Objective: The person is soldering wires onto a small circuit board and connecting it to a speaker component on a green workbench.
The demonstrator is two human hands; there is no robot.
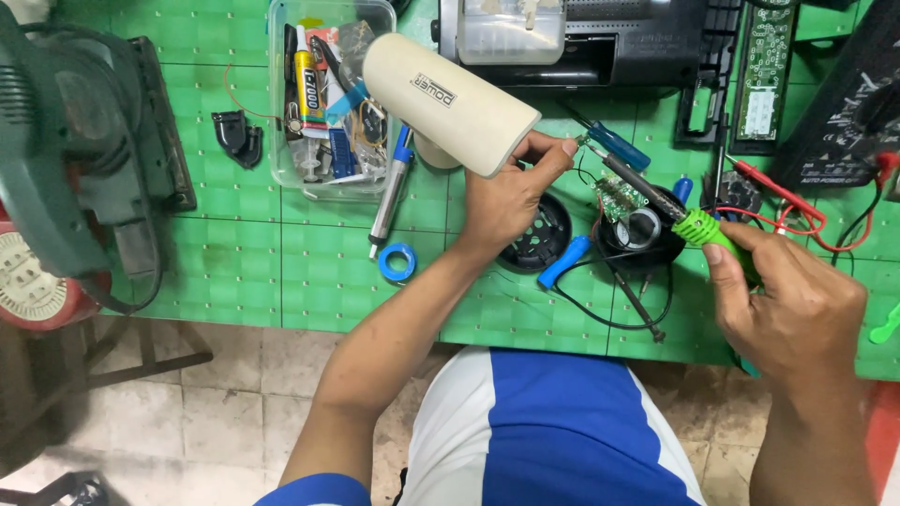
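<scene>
My left hand (511, 192) grips the open end of a cream cylindrical housing (447, 101), tilted up and to the left above the green work mat (234, 262). My right hand (783, 295) holds a soldering iron with a green handle (705, 228). Its dark shaft (637, 180) points up-left, with the tip close to my left fingertips at the housing's rim. Beneath the iron sit a small green circuit board (617, 197) and a black round part (642, 236) with thin wires.
A clear plastic box (328, 94) of small tools and glue tubes stands at the back. Also on the mat: a blue tape roll (397, 261), a desoldering pump (391, 192), blue-handled screwdrivers (614, 143), red probe leads (797, 211), a black device (600, 37). A fan (66, 159) stands at left.
</scene>
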